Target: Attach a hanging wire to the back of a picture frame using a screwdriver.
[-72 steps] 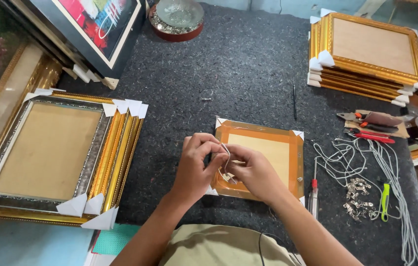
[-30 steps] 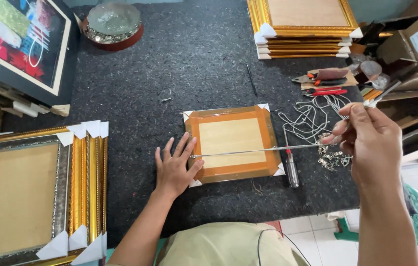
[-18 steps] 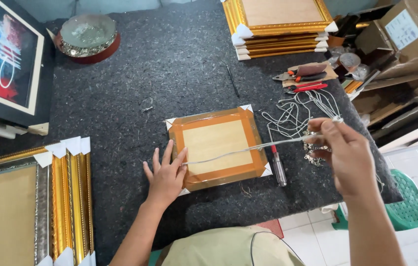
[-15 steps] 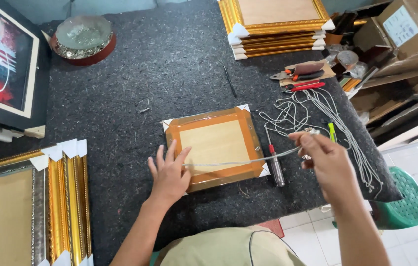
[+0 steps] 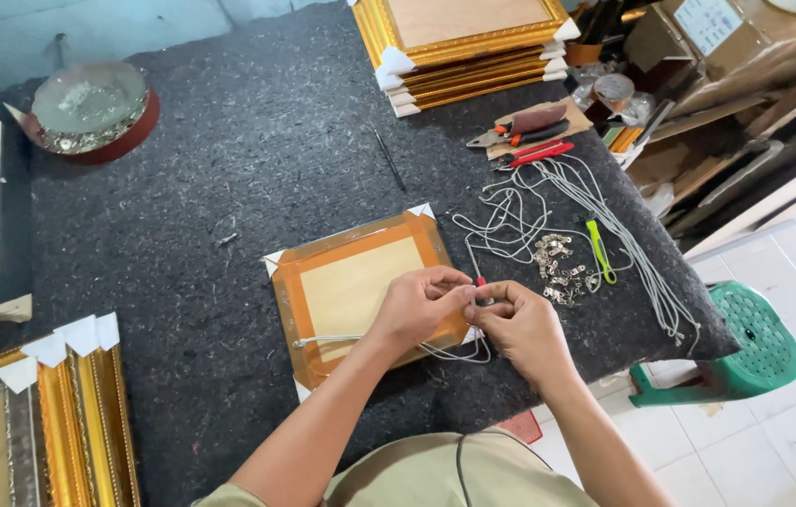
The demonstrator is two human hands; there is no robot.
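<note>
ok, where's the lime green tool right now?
Head view: the lime green tool lies on the dark felt table, right of the small frame, beside the pile of metal hangers, among the grey cords, beyond the right hand.

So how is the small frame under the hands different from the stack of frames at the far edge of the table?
The small frame lies alone, back up, with orange-brown tape round its backing, while the stack of gold frames is several frames piled together. A grey cord runs across the small frame's back, worked by the left hand and right hand; no cord shows on the stack. Both have white corner protectors and rest on the dark felt table.
</note>
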